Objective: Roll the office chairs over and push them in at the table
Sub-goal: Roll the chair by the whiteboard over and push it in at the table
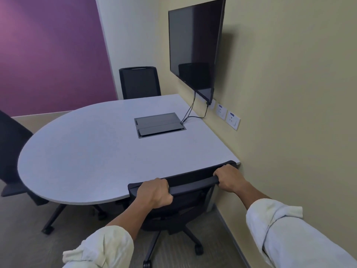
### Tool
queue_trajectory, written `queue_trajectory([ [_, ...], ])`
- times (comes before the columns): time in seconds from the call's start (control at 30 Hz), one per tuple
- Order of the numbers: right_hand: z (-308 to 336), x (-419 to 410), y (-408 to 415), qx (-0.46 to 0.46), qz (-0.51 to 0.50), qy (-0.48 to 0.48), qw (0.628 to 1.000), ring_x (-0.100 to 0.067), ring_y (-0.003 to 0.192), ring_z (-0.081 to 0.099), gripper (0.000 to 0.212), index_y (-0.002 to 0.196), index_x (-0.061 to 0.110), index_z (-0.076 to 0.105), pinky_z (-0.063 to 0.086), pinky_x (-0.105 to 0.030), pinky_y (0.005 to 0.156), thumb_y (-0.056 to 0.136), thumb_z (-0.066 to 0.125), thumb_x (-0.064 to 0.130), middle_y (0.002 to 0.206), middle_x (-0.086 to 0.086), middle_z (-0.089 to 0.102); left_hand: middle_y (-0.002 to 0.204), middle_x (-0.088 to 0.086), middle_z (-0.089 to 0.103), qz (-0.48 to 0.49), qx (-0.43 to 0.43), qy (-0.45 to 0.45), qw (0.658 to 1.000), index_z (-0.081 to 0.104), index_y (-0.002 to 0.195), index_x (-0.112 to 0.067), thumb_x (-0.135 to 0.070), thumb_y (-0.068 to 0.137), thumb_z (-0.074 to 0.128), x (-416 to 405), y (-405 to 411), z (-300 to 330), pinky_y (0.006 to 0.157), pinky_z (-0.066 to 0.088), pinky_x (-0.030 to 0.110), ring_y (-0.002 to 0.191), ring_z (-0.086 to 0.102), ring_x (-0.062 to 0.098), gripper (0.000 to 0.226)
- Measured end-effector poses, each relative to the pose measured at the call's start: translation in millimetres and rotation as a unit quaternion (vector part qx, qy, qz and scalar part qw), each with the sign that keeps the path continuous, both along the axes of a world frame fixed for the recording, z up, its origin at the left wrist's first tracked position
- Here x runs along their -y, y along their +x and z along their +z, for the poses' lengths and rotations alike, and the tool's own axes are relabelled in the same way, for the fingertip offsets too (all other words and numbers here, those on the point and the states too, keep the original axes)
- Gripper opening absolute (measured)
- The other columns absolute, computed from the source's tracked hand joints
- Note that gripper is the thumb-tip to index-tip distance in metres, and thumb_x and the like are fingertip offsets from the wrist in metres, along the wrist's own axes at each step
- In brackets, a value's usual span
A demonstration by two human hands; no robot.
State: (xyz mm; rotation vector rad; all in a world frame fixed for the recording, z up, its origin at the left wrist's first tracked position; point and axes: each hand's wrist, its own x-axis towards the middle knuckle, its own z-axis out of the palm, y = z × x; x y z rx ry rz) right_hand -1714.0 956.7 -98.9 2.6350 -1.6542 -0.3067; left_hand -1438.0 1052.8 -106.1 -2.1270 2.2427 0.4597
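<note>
A black office chair point(190, 192) stands at the near edge of the pale grey table point(87, 151), its backrest top touching the table edge and its wheeled base on the floor below. My left hand point(154, 192) grips the left end of the backrest's top rail. My right hand point(228, 178) grips the right end, close to the wall. A second black chair point(140, 82) stands at the table's far side. A third black chair point(11, 151) sits at the left, partly cut off by the frame edge.
A cream wall point(289, 113) runs close along the right with sockets point(232, 119) and a mounted black screen point(195, 49). Cables drop from the screen to a grey cable box point(159, 124) set in the tabletop. Table legs point(56, 215) stand on the grey carpet.
</note>
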Motion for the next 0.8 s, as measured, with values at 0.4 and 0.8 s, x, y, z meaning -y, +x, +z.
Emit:
queue_trajectory([
  [0.4, -8, 63, 0, 0.041, 0.02, 0.006, 0.999, -0.022, 0.081, 0.052, 0.025, 0.061, 0.029, 0.048, 0.034, -0.029, 0.065, 0.074, 0.058, 0.01, 0.068, 0.005, 0.056, 0.053, -0.002, 0.051, 0.025, 0.012, -0.026, 0.999, 0.044, 0.055, -0.018, -0.031, 0.065, 0.051, 47, 2, -1, 0.046, 0.032, 0.027, 0.046, 0.047, 0.018, 0.018],
  [0.8, 38, 72, 12, 0.011, 0.041, 0.267, 0.963, -0.016, 0.1, 0.06, 0.051, 0.108, 0.034, 0.058, 0.046, -0.036, 0.092, 0.072, 0.069, 0.069, 0.108, 0.007, 0.065, 0.111, -0.001, 0.067, 0.019, -0.147, 0.132, 0.98, 0.061, 0.117, -0.023, -0.047, 0.087, 0.066, 39, 10, 25, 0.079, 0.043, 0.029, 0.098, 0.058, 0.017, 0.039],
])
